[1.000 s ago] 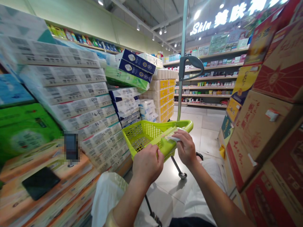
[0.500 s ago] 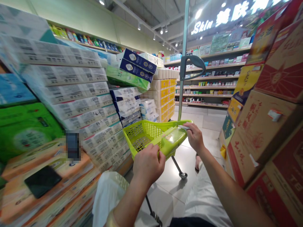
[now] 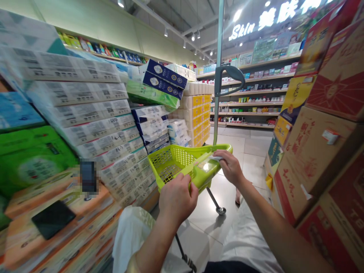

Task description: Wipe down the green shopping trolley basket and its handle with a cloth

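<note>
A lime-green wheeled shopping basket (image 3: pixel 170 161) stands tilted in the aisle before me, its grey pull handle (image 3: pixel 229 77) rising on a metal pole. My left hand (image 3: pixel 176 198) is closed round the basket's near rim. My right hand (image 3: pixel 231 167) presses a small white cloth (image 3: pixel 216 158) against the basket's right side, fingers closed on it.
Stacked packs of tissue paper (image 3: pixel 93 113) fill the left side, with a dark phone (image 3: pixel 52 224) lying on an orange pack. Red and brown cartons (image 3: pixel 321 151) are piled on the right. Shelves of bottles (image 3: pixel 250 102) line the far wall across the tiled floor (image 3: pixel 250 167).
My right hand with the cloth slid from the basket's near right side up to its far corner, then back a little. My left hand stayed on the rim.
</note>
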A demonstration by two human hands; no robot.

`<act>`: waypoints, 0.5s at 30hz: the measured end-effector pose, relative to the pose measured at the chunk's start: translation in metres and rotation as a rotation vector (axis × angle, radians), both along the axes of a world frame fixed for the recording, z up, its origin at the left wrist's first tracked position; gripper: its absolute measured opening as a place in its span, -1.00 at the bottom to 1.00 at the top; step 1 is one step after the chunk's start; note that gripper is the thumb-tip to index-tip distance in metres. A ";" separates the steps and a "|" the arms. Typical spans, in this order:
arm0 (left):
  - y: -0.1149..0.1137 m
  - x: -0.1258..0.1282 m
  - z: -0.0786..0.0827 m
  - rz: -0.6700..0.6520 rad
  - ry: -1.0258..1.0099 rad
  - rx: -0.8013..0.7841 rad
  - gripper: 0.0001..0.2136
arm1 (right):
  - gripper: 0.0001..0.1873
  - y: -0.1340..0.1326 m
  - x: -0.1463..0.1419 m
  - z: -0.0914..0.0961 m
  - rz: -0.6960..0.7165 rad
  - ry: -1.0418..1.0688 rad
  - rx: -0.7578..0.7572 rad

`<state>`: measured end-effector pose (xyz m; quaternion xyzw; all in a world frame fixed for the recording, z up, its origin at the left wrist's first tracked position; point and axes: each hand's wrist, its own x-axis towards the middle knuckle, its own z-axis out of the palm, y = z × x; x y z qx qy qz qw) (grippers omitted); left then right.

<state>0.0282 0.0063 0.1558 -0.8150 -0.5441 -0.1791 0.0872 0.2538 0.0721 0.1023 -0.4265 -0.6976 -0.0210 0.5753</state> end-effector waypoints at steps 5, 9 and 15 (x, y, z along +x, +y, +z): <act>0.000 0.002 0.000 -0.004 0.004 0.020 -0.80 | -0.69 0.022 0.012 0.010 -0.231 0.028 -0.185; 0.000 0.002 0.000 -0.001 0.017 0.007 -0.80 | -0.68 0.021 -0.006 0.031 -0.186 -0.156 -0.337; -0.001 -0.001 0.000 0.009 0.025 0.001 -0.80 | -0.71 -0.002 -0.052 0.060 0.010 -0.514 -0.342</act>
